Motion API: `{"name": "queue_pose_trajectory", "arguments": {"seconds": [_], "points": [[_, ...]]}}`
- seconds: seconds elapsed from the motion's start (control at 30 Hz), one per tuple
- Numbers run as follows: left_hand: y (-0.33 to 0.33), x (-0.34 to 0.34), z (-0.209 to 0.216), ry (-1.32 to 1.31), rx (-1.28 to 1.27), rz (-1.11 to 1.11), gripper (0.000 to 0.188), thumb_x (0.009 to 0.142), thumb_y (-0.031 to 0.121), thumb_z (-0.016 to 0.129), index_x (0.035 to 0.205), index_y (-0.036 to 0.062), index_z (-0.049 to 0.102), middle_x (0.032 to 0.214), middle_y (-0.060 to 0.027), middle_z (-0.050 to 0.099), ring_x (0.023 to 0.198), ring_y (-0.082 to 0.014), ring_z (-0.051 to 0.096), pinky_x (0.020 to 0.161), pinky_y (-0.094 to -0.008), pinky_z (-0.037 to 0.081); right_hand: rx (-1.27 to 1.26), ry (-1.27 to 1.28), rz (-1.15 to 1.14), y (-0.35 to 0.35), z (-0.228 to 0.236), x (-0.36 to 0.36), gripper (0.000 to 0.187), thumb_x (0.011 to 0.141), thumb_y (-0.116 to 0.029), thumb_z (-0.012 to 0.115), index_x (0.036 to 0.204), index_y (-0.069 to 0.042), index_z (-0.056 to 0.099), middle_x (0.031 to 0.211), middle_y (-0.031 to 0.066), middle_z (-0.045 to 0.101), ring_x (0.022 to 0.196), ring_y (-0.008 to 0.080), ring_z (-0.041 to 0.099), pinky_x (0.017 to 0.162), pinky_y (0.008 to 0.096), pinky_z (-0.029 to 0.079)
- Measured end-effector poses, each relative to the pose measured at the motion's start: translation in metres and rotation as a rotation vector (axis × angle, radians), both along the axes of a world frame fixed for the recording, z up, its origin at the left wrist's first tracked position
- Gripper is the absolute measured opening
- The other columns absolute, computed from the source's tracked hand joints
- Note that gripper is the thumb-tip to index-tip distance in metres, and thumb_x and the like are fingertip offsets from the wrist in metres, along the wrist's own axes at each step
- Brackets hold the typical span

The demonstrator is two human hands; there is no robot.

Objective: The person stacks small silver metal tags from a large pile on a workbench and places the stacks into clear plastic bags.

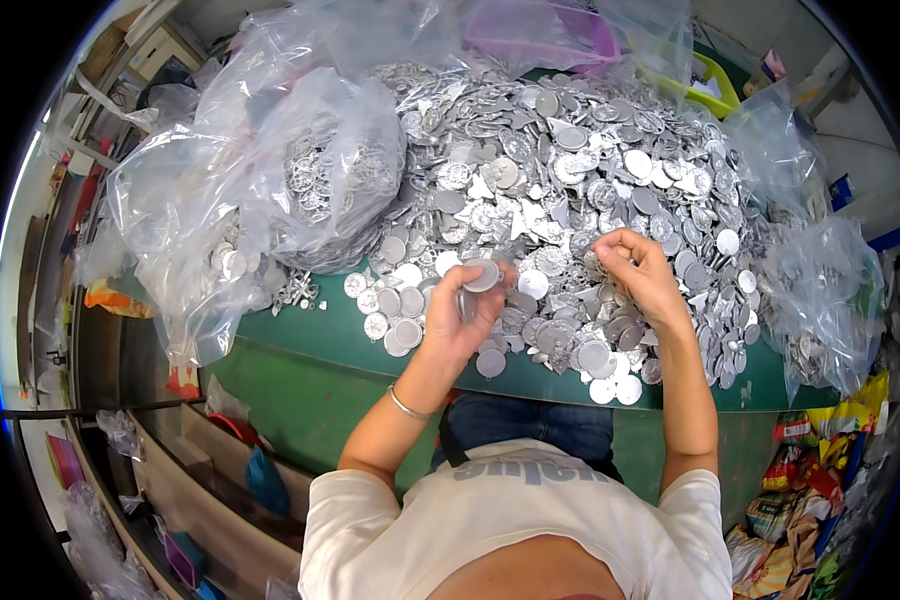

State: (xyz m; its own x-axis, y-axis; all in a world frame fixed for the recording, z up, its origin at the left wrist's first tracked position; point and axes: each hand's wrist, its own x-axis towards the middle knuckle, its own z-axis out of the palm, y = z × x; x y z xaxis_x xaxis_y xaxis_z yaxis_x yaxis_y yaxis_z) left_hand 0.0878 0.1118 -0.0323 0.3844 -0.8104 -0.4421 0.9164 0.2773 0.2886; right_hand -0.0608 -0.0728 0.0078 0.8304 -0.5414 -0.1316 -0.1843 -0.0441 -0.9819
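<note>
Grey round disc [484,275], probably metal.

A dark green table [275,328] stands over a green floor [320,420]. Along the left run cluttered shelves [45,300] and brown, open-topped compartments [205,500], edged by a thin bright strip of light [20,200]. Pale grey wall surfaces [858,155] show at upper right.

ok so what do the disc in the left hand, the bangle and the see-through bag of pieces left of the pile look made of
Disc in the left hand: probably metal, given its dull grey face and paler rim. Bangle: likely polished metal, judging by its silvery shine; coated plastic stays possible. See-through bag: likely thin plastic film, glossy and wrinkled.
</note>
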Motion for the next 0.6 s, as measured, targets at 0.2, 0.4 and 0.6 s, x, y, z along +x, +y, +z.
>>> {"name": "queue_pose_trajectory", "arguments": {"seconds": [0.2,0.4,0.6], "points": [[-0.011,0.030,0.021,-0.536,0.063,-0.054,0.024,0.075,0.011,0.058,0.098,0.0042,0.054,0.083,-0.0074,0.059,0.062,-0.0146,0.053,0.045,-0.0172,0.040,0.142,-0.018,-0.033,-0.001,-0.006,-0.001,0.014,0.084,-0.018,0.058,0.087,-0.004,0.056,0.047,-0.0058,0.040,0.037,0.0022,0.031,0.035,0.0188,0.021],[-0.058,0.075,0.013,-1.944,0.643,0.105,0.035,0.073,0.021,0.066,0.102,0.0039,0.055,0.075,-0.0105,0.060,0.060,-0.0236,0.058,0.053,-0.0332,0.046,0.101,0.060,0.043,0.012,-0.009,-0.001,0.013,0.083,-0.015,0.059,0.087,-0.002,0.058,0.051,-0.0055,0.045,0.042,0.0007,0.034,0.038,0.0188,0.024],[-0.083,0.065,0.030,-2.143,0.899,-0.030,0.042,0.069,0.029,0.071,0.101,0.0060,0.056,0.083,-0.0192,0.062,0.077,-0.0346,0.060,0.062,-0.0408,0.047,0.033,0.018,-0.005,0.018,-0.017,-0.018,0.011,0.083,-0.012,0.059,0.084,-0.001,0.059,0.054,-0.0067,0.047,0.050,-0.0005,0.036,0.046,0.0187,0.027]]}}
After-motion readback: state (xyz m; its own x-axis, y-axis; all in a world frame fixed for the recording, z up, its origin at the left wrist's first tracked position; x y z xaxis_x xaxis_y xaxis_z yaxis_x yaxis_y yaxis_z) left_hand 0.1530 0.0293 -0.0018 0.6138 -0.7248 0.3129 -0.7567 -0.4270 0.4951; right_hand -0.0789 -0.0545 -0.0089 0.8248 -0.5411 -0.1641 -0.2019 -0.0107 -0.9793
